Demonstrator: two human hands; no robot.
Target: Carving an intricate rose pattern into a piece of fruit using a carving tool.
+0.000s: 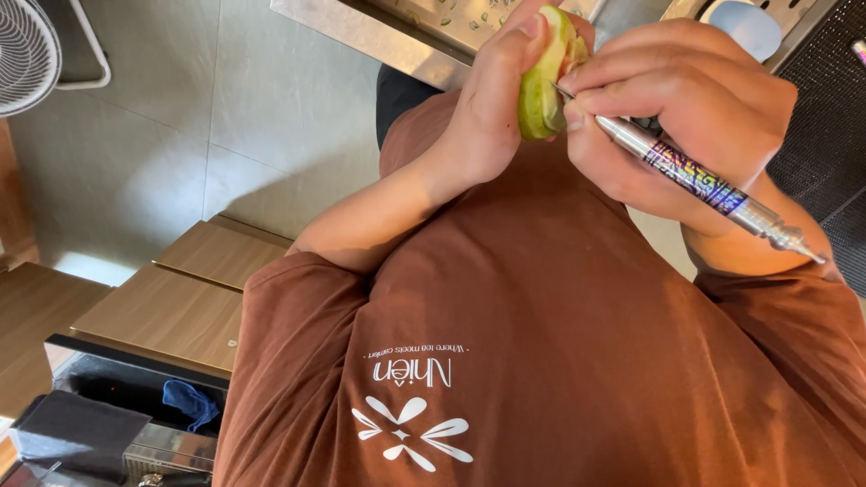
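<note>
My left hand (483,113) is closed around a green fruit (539,95) with pale flesh, held up close to my chest. The fruit's cut side faces my right hand (690,95). That hand grips a slim metal pen-shaped carving tool (713,188) with a colourful patterned sleeve. The tool's thin tip touches the fruit's flesh near its middle. My thumbs and fingers hide much of the fruit. My brown T-shirt (559,361) with a white emblem fills the lower frame.
A steel counter edge (379,32) with small green scraps runs along the top. A pale blue object (750,27) and a black mesh mat (825,117) lie at top right. A fan (23,50), wooden cabinets (171,307) and a blue cloth (191,403) are at left.
</note>
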